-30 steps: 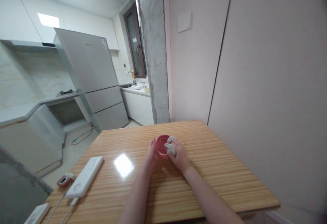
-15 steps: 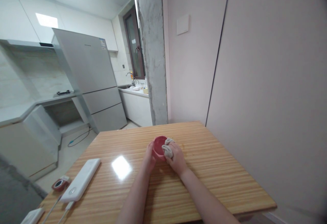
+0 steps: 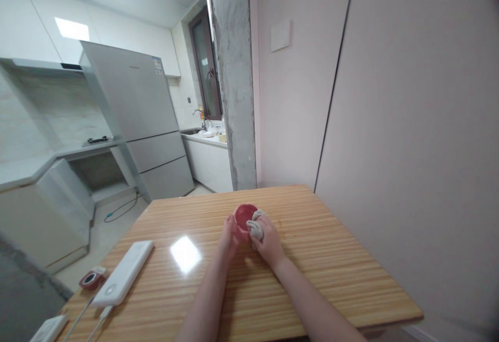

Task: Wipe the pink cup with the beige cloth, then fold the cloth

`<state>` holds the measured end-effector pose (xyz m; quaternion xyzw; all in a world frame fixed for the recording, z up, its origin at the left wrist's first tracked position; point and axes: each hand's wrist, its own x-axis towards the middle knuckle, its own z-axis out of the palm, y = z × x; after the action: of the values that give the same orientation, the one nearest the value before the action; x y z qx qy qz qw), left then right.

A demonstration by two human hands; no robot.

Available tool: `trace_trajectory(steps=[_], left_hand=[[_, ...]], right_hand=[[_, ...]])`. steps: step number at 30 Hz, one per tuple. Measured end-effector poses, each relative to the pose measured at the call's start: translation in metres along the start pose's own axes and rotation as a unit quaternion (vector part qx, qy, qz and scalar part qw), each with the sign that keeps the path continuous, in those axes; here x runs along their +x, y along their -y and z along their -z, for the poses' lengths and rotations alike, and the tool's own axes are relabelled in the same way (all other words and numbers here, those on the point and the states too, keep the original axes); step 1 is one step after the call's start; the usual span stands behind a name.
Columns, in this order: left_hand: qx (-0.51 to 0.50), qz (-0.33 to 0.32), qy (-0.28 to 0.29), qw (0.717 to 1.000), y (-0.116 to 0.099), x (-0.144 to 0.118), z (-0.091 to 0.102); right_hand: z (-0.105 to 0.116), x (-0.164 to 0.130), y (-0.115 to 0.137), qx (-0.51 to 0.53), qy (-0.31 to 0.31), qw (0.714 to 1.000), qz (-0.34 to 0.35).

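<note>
Over the wood-grained table [image 3: 335,274], the left hand [image 3: 229,234] and right hand [image 3: 268,240] are both gripping: the left holds a pink bowl [image 3: 244,216] by its side, the right a bunched grey cloth [image 3: 255,229] (it covers part of the bowl's opening).

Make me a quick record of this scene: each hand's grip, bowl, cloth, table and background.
Left-hand grip: on the left side of the pink bowl
Right-hand grip: holding the gray cloth
Bowl: opening visible; whether it touches the table is unclear
Cloth: bunched at the bowl's right rim
Table: wood-grained; white cabled block at left
Background: silver fridge
</note>
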<state>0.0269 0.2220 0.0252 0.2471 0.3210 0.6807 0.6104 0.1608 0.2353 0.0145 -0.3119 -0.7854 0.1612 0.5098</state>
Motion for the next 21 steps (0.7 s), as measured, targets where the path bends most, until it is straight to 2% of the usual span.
trace_trajectory(steps=[2, 3, 5, 9, 12, 16, 21], left_hand=[[0.024, 0.048, 0.041, 0.998, -0.005, -0.002, 0.0], [0.035, 0.052, 0.042, 0.997, -0.006, -0.002, 0.001], [0.052, 0.023, 0.015, 0.998, -0.008, 0.0, 0.003], [0.038, -0.069, -0.077, 0.994, -0.003, 0.005, 0.005], [0.007, -0.095, -0.109, 0.99, 0.001, 0.005, 0.003], [-0.012, -0.059, -0.085, 0.995, 0.003, 0.002, -0.001], [0.044, 0.017, -0.013, 0.999, 0.0, 0.0, -0.001]], right_hand=[[0.009, 0.001, -0.005, 0.0, 0.021, 1.0, 0.021], [0.01, 0.002, -0.005, -0.004, 0.03, 0.999, 0.024], [0.008, 0.001, -0.002, -0.016, 0.035, 0.999, 0.011], [-0.01, -0.003, 0.012, -0.016, 0.035, 0.999, -0.016], [-0.018, -0.005, 0.016, 0.0, 0.029, 0.999, -0.025], [-0.008, -0.002, 0.01, 0.011, 0.014, 0.999, -0.037], [0.002, -0.002, 0.005, 0.018, 0.019, 1.0, -0.015]])
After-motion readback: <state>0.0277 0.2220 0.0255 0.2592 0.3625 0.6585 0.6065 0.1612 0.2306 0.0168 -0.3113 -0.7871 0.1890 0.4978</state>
